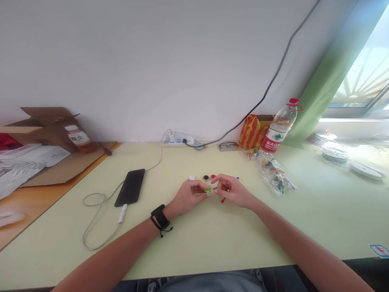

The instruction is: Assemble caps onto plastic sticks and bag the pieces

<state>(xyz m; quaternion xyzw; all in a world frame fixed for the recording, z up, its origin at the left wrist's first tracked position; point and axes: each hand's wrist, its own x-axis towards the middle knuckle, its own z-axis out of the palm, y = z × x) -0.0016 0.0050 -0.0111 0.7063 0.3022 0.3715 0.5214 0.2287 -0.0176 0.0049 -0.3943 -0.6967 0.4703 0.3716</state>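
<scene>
My left hand (pixel 190 196) pinches a small bright green piece (pixel 208 191) between thumb and fingers. Thin green ends stick out from it on both sides. Close against its right side is my right hand (pixel 232 192), fingers curled with thumb and fingertip together; a tiny dark bit shows there, too small to name. A red arrow-shaped piece (pixel 223 200) appears just below the right hand. Beyond the hands lie a black round piece (pixel 206 177), a white round piece (pixel 191 177) and a red round piece (pixel 213 176). Blue and yellow bits (pixel 239 178) peek out behind the right hand.
A phone (pixel 130 187) on a white cable lies left. Clear bags of small colourful parts (pixel 278 176) lie right, before a large bottle (pixel 278 129) and a striped bag (pixel 252 132). White discs (pixel 334 153) are stacked far right. A power strip (pixel 179 139) stands by the wall.
</scene>
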